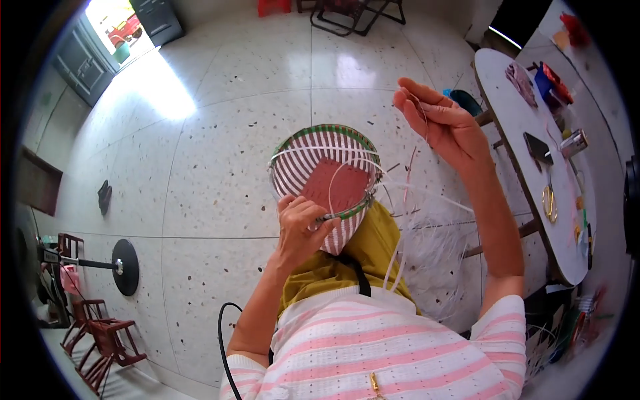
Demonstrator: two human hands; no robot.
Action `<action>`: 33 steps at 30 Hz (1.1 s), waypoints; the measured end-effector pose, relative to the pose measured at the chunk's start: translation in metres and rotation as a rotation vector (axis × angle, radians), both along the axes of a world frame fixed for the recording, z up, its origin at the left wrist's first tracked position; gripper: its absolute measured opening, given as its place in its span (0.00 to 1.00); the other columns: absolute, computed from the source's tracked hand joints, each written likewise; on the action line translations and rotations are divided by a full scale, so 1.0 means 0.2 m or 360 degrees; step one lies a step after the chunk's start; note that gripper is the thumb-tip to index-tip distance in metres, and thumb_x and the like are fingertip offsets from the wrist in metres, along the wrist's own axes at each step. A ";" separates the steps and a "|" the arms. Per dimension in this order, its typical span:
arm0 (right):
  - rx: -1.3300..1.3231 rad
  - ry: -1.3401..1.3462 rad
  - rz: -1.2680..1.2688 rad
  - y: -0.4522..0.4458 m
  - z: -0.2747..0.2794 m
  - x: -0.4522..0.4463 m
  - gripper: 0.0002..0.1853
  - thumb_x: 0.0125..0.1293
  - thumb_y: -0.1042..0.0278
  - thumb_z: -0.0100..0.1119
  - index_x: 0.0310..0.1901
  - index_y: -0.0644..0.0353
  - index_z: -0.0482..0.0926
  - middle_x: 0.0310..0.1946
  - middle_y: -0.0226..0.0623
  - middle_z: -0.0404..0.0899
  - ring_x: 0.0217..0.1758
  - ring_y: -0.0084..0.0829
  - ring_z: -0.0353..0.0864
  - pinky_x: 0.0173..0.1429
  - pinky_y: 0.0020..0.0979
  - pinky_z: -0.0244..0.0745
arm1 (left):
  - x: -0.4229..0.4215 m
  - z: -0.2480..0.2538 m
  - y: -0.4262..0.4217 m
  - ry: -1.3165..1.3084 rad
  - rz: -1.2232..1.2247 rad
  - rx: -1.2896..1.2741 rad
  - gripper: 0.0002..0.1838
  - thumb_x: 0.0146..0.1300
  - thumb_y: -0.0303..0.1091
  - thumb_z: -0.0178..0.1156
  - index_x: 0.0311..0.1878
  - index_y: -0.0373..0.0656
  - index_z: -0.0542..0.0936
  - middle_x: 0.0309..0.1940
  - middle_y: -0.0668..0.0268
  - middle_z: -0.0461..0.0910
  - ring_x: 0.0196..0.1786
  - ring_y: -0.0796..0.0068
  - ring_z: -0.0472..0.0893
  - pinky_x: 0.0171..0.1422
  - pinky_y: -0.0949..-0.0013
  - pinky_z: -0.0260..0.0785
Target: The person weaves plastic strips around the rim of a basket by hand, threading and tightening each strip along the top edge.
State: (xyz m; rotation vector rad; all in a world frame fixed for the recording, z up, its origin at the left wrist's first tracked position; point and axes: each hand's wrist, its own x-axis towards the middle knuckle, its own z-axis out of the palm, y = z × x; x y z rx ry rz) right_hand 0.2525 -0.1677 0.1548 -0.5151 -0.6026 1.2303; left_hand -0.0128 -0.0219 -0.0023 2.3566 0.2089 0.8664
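Observation:
A woven basket [287, 177] with brown and white stripes and a green-bound rim rests at my lap, its mouth facing up and its reddish base showing inside. My left hand [300, 223] is closed on the near left part of the rim, thumb over the edge. Up and to the right of the basket, my right hand [443, 123] is raised with a thin strand [425, 120] pinched in its fingers. A white plastic strip [427, 190] runs from the rim toward my right forearm, and another white strip [327, 149] crosses the basket's mouth.
At the right stands a long white table [507, 87] with gold-handled scissors [549, 203], a dark phone [537, 148] and a can [573, 143]. Loose clear strips [437, 257] lie on the floor. A round black stand base [125, 267] and small brown chairs [113, 340] are at left.

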 end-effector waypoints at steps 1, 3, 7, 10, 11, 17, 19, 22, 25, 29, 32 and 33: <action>0.0063 -0.0005 -0.0046 0.03 0.00 0.02 0.18 0.75 0.81 0.49 0.63 0.78 0.72 0.56 0.57 0.80 0.62 0.43 0.82 0.69 0.32 0.81 | 0.00 0.00 0.00 0.0002 -0.0007 -0.0018 0.15 0.49 0.41 0.79 0.28 0.42 0.84 0.22 0.68 0.79 0.33 0.68 0.77 0.54 0.62 0.59; 0.0138 -0.0020 -0.0081 0.10 -0.04 0.08 0.17 0.74 0.81 0.51 0.62 0.77 0.74 0.55 0.57 0.80 0.61 0.42 0.83 0.68 0.32 0.82 | -0.01 0.01 0.01 -0.0009 -0.0015 -0.0023 0.14 0.49 0.41 0.79 0.29 0.42 0.84 0.22 0.68 0.80 0.33 0.68 0.77 0.54 0.62 0.60; -0.0170 -0.0368 -0.0475 0.22 -0.10 0.22 0.12 0.71 0.75 0.62 0.53 0.70 0.82 0.44 0.45 0.85 0.49 0.35 0.88 0.54 0.29 0.88 | -0.02 0.03 0.00 -0.0048 -0.0064 -0.0040 0.11 0.51 0.38 0.77 0.29 0.45 0.84 0.25 0.68 0.82 0.33 0.66 0.78 0.56 0.60 0.62; -0.0504 -0.0619 -0.0651 0.30 -0.20 0.30 0.11 0.69 0.72 0.67 0.49 0.66 0.85 0.36 0.38 0.86 0.39 0.29 0.88 0.42 0.26 0.88 | -0.02 0.03 0.00 -0.0031 -0.0085 -0.0011 0.11 0.51 0.39 0.76 0.29 0.45 0.84 0.25 0.68 0.82 0.33 0.66 0.79 0.57 0.59 0.62; -0.0630 -0.0700 -0.0663 0.33 -0.23 0.30 0.10 0.67 0.71 0.69 0.47 0.65 0.85 0.33 0.36 0.85 0.35 0.27 0.87 0.38 0.25 0.86 | -0.02 0.03 0.00 -0.0031 -0.0090 -0.0010 0.11 0.51 0.39 0.76 0.29 0.45 0.84 0.25 0.68 0.82 0.33 0.66 0.79 0.57 0.59 0.62; -0.0925 -0.1071 -0.0084 0.35 -0.36 -0.18 0.07 0.65 0.73 0.70 0.40 0.67 0.84 0.32 0.36 0.86 0.31 0.24 0.86 0.35 0.24 0.84 | -0.03 0.03 -0.02 -0.0017 -0.0132 -0.0009 0.11 0.50 0.37 0.76 0.31 0.45 0.83 0.26 0.66 0.81 0.34 0.64 0.80 0.55 0.59 0.63; -0.0926 -0.1201 0.0022 0.33 -0.46 -0.28 0.06 0.64 0.75 0.70 0.38 0.67 0.84 0.31 0.37 0.86 0.30 0.24 0.86 0.35 0.23 0.84 | -0.03 0.03 -0.03 -0.0036 -0.0094 0.0027 0.12 0.48 0.35 0.76 0.32 0.44 0.82 0.27 0.65 0.81 0.34 0.63 0.80 0.54 0.60 0.64; -0.0853 -0.1228 0.0297 0.29 -0.56 -0.35 0.05 0.62 0.76 0.70 0.37 0.68 0.84 0.29 0.37 0.86 0.29 0.24 0.86 0.35 0.23 0.83 | -0.05 0.02 -0.05 -0.0039 -0.0097 0.0025 0.13 0.48 0.35 0.76 0.34 0.44 0.82 0.28 0.65 0.82 0.35 0.62 0.80 0.55 0.58 0.63; -0.0841 -0.1286 0.0509 0.28 -0.65 -0.37 0.07 0.60 0.76 0.73 0.36 0.68 0.84 0.31 0.38 0.87 0.31 0.24 0.87 0.34 0.23 0.84 | -0.07 -0.02 -0.07 -0.0044 -0.0046 0.0077 0.15 0.48 0.39 0.77 0.33 0.46 0.81 0.29 0.67 0.81 0.37 0.64 0.79 0.56 0.58 0.61; -0.1001 -0.1123 0.0560 0.22 -0.60 -0.42 0.08 0.61 0.75 0.73 0.37 0.68 0.84 0.32 0.40 0.87 0.34 0.27 0.89 0.40 0.26 0.87 | -0.10 0.02 -0.15 -0.0089 0.0118 0.0213 0.15 0.46 0.38 0.77 0.34 0.46 0.81 0.30 0.68 0.81 0.41 0.64 0.79 0.61 0.56 0.60; -0.1100 -0.0926 0.0591 0.18 -0.60 -0.44 0.08 0.60 0.74 0.74 0.37 0.68 0.83 0.32 0.41 0.87 0.34 0.27 0.89 0.40 0.26 0.87 | -0.15 -0.01 -0.19 0.0031 0.0153 0.0209 0.16 0.49 0.39 0.77 0.36 0.46 0.80 0.32 0.68 0.79 0.46 0.64 0.79 0.67 0.54 0.58; -0.1135 -0.0940 0.0589 0.17 -0.57 -0.46 0.08 0.60 0.75 0.73 0.37 0.69 0.83 0.33 0.42 0.87 0.35 0.27 0.89 0.41 0.26 0.88 | -0.16 -0.02 -0.20 0.0037 0.0136 0.0183 0.16 0.49 0.40 0.77 0.36 0.46 0.80 0.31 0.68 0.79 0.46 0.63 0.79 0.68 0.53 0.58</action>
